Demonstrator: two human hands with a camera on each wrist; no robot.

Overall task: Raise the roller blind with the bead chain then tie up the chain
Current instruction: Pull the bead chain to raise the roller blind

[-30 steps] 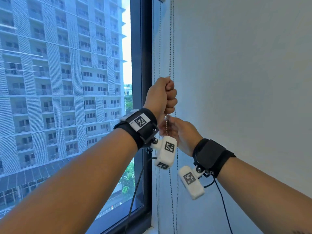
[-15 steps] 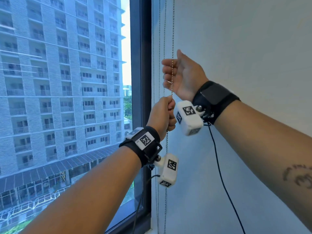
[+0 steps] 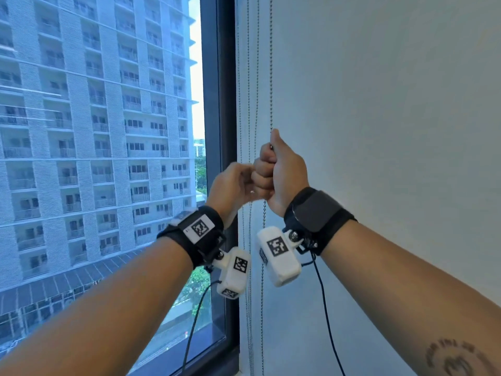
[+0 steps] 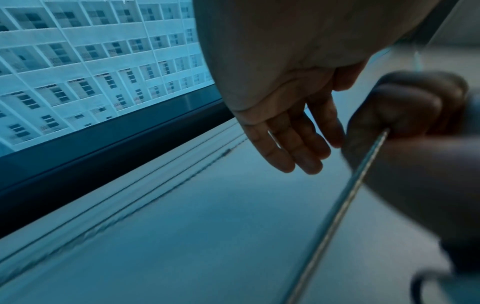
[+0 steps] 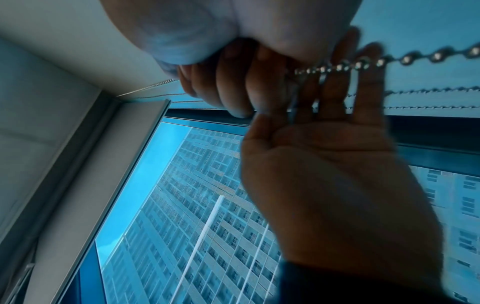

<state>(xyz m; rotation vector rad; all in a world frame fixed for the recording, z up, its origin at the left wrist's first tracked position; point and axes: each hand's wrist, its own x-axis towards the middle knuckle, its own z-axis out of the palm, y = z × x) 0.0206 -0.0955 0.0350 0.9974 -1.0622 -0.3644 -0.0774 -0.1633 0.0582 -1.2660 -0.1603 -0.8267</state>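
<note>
A metal bead chain hangs along the white wall beside the window. My right hand grips it in a fist, the thumb pointing up and the chain running out below the palm. The right wrist view shows the curled right fingers round the chain. My left hand is just left of the fist, blurred, its fingers straight and holding nothing. The chain leaves the right fist taut. The roller blind's bottom rail sits high in the window.
Thinner chain strands hang between the gripped chain and the dark window frame. The plain wall fills the right side. Through the glass stands a tall building. Sensor cables dangle under both wrists.
My right hand, open and higher half a second ago, has closed on the chain and come down. My left hand has let go of the chain and opened beside the right fist.
</note>
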